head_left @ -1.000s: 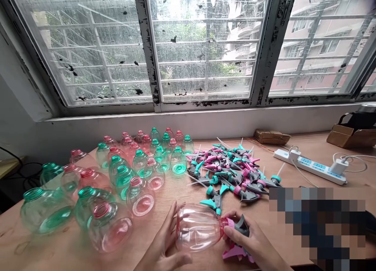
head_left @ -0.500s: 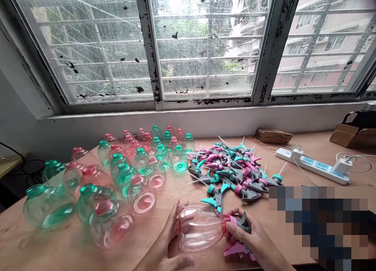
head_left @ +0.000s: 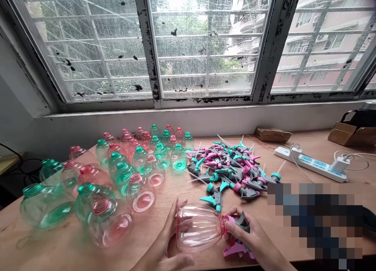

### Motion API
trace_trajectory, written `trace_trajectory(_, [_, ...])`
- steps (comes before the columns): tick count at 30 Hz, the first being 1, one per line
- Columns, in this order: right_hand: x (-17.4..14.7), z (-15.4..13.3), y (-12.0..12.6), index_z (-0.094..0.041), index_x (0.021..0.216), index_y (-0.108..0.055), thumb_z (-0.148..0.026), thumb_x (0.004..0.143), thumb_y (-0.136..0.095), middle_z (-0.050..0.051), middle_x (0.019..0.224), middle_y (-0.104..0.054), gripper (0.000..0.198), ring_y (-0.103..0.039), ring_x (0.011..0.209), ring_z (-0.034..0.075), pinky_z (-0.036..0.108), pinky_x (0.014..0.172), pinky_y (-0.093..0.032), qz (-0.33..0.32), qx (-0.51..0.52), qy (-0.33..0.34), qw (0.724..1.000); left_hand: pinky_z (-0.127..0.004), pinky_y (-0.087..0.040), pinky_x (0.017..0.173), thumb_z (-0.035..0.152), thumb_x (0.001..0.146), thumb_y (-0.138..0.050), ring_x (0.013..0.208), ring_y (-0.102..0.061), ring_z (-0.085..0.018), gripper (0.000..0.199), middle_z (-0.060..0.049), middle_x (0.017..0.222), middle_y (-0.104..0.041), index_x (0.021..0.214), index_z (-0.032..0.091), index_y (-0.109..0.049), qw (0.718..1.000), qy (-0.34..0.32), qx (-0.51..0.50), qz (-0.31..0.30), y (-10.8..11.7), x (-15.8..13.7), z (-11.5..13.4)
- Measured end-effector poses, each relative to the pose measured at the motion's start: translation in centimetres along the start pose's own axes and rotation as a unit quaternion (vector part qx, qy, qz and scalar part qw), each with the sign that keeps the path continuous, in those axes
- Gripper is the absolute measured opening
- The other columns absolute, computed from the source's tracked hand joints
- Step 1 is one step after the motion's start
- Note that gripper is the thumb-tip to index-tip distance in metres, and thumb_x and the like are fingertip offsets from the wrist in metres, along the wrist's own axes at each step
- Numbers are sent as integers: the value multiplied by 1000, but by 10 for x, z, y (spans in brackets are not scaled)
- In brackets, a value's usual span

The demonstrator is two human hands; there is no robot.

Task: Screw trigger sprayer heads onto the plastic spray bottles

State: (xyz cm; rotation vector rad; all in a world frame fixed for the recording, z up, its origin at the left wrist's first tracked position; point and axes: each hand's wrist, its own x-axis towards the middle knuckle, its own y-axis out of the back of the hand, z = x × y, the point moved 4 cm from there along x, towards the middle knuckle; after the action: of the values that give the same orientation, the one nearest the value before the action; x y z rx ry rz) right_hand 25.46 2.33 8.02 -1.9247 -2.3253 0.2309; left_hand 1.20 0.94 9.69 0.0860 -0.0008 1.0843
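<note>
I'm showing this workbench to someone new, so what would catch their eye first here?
Probably the crowd of clear pink and green bottles standing on the left of the wooden table, and the tangled pile of pink and teal spray triggers at its middle. Nearest the camera, the left hand cups a pink bottle lying on its side, while the right hand grips a trigger head at its neck.

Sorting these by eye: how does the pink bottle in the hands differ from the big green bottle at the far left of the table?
The pink bottle lies on its side, held by the left hand, with a spray head at its neck under the right hand. The green bottle stands untouched, its neck open. Both are clear, tinted and rounded.
</note>
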Motion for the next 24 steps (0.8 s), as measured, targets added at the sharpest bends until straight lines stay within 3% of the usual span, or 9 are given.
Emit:
trace_trajectory(4, [-1, -1, 0, -19, 82, -58, -52, 81, -74, -2, 63, -69, 37, -64, 55, 15, 25, 54, -49, -5, 7, -9, 1000, -44, -23, 124, 39, 81, -77, 153, -21, -32, 90, 1, 169, -19, 153, 42, -23, 1000, 5, -27, -14, 0, 1, -2])
trace_trajectory(12, [-1, 3, 2, -18, 87, -58, -50, 85, -71, -2, 62, -68, 35, -63, 56, 15, 26, 55, -49, -27, -5, 1, 1000, -42, -30, 120, 34, 92, -66, 147, -35, -30, 82, 4, 168, -20, 152, 53, -14, 999, -20, 37, 8, -1, 2, 2])
trace_trajectory(16, [-1, 5, 2, -17, 88, -58, -49, 85, -72, -2, 61, -68, 35, -61, 56, 14, 26, 55, -49, -38, -4, -1, 999, -43, -26, 122, 34, 85, -75, 151, -25, -31, 97, 2, 169, -16, 154, 48, -8, 1000, -9, 25, 3, 0, 1, 4])
trace_trajectory(20, [-1, 4, 2, -16, 90, -60, -50, 83, -73, -1, 62, -68, 37, -61, 56, 14, 25, 55, -48, -41, -6, -8, 999, -44, -22, 124, 38, 85, -74, 154, -16, -32, 90, 4, 170, -12, 153, 49, -16, 999, -16, 8, -29, 2, 3, -5])
trace_trajectory(24, [-1, 5, 4, -16, 90, -60, -50, 84, -72, -1, 62, -69, 37, -63, 56, 15, 25, 54, -49, -39, -11, -10, 999, -45, -23, 124, 35, 89, -70, 154, -15, -32, 91, 6, 170, -9, 152, 52, -7, 998, -28, 46, -31, 4, 5, -13])
